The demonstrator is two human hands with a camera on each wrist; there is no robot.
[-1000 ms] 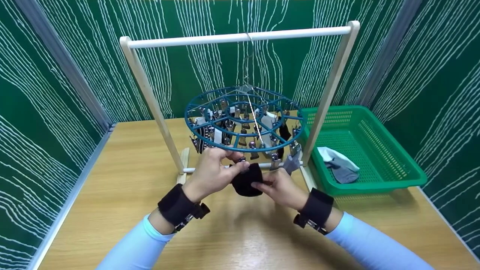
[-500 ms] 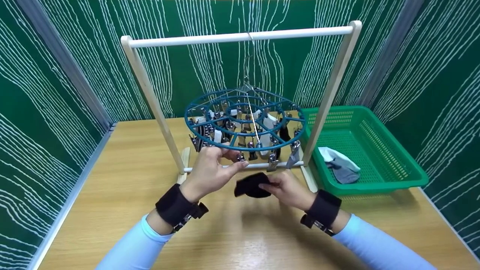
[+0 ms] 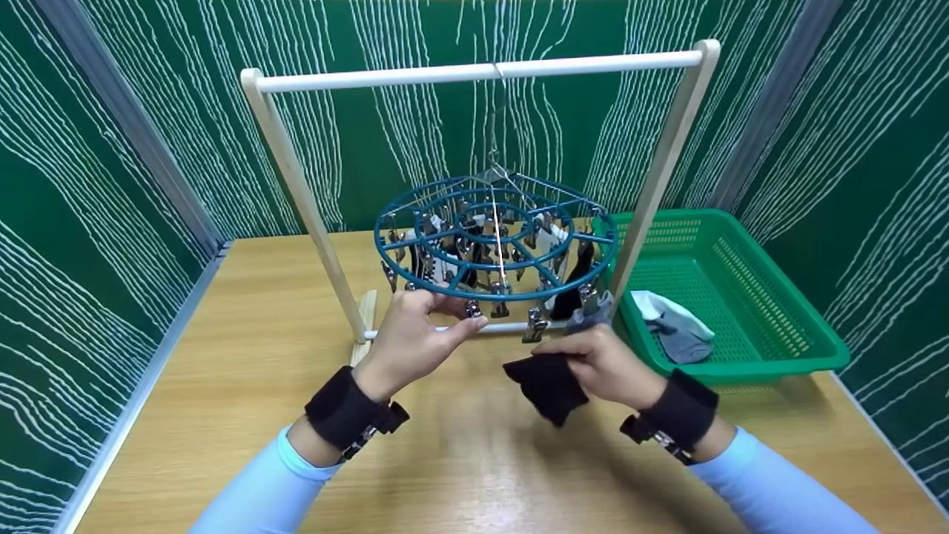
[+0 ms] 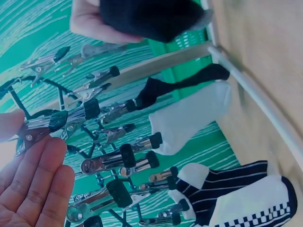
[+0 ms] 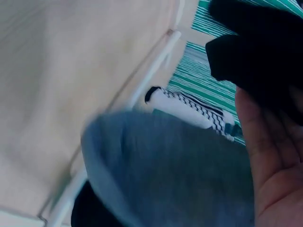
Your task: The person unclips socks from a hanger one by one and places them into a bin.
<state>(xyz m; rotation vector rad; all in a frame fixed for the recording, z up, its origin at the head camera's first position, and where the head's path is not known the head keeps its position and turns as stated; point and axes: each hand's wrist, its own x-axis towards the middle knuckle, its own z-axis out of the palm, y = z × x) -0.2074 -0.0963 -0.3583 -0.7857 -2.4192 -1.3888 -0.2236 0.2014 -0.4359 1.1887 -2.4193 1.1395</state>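
Observation:
A round blue-green drying hanger (image 3: 511,297) with several metal clips hangs from a white rod. My left hand (image 3: 415,337) pinches one clip (image 4: 40,124) at its front edge; nothing is in that clip's jaws. In my right hand (image 3: 619,367) is a black sock (image 3: 550,386), gripped below the ring and to the right of my left hand. Close by the right hand, a grey sock (image 3: 589,315) hangs from another clip. The left wrist view also shows a white sock (image 4: 189,118), a thin black sock (image 4: 184,85) and a checker-edged sock (image 4: 251,201) hanging from clips.
A wooden stand with a white top rod (image 3: 385,79) straddles the hanger. To its right sits a green basket (image 3: 778,363) with a white and grey sock (image 3: 678,330) inside. Green walls with white lines surround the wooden table (image 3: 245,356).
The black sock has come away from the clip in my left hand. My right hand has carried it to the right, and the hanger has shifted and turned slightly. The left hand stays at the clip.

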